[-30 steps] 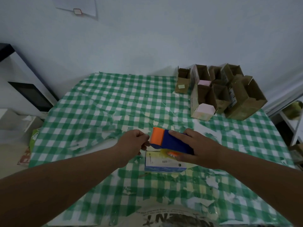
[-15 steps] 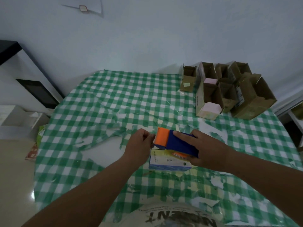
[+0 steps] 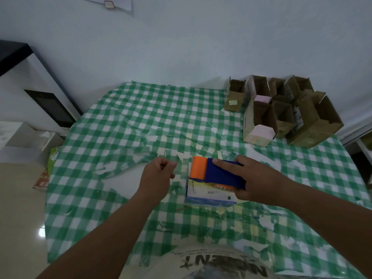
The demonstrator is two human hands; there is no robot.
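Observation:
My right hand [image 3: 254, 182] grips a blue and orange tape dispenser [image 3: 209, 173] that sits on top of a small white and blue box [image 3: 209, 195] on the green checked tablecloth [image 3: 141, 121]. To the left of the dispenser, my left hand [image 3: 159, 174] pinches the end of a strip of clear tape [image 3: 180, 171] stretched out from the orange end. The box's top is mostly hidden under the dispenser and my right hand.
Several open brown cardboard boxes [image 3: 281, 111] stand at the table's back right corner, two with pink flaps. Torn scraps of the tablecloth's print litter the middle. A white cabinet [image 3: 30, 93] stands left of the table. The wall runs behind.
My left hand has drawn away to the left from the dispenser's orange end, pulling clear tape out. My right hand and the dispenser stay on the box.

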